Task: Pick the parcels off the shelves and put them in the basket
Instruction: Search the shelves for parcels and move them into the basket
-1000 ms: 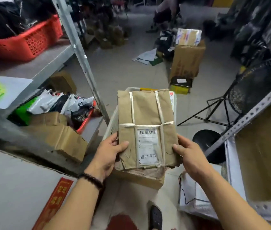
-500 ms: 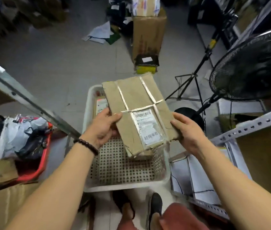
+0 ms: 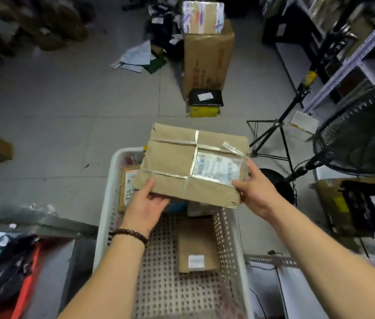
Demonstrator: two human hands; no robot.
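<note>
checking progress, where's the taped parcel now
Head view, centre: the taped brown parcel is held between the left hand and right hand, above the far end of the white basket.

The flat brown cardboard parcel point(image 3: 177, 166) at centre is crossed by a grid of glossy pale tape. Its white paper shipping label point(image 3: 216, 168) carries black barcode lines and print. Toward 6 o'clock, the white perforated plastic basket point(image 3: 110, 185) shows regular rows of round holes, and the small brown cardboard parcel point(image 3: 197, 242) in it bears a white sticker. The beaded bracelet point(image 3: 129, 233) at 7 o'clock is dark brown. At 12 o'clock the tall brown cardboard carton point(image 3: 207, 58) has reddish print, with a black plastic pouch point(image 3: 206, 99) and a yellow flat packet point(image 3: 203, 111) nearer centre. The tiled floor point(image 3: 67, 111) is grey. The round wire-mesh fan point(image 3: 361, 139) at 3 o'clock is black.
</note>
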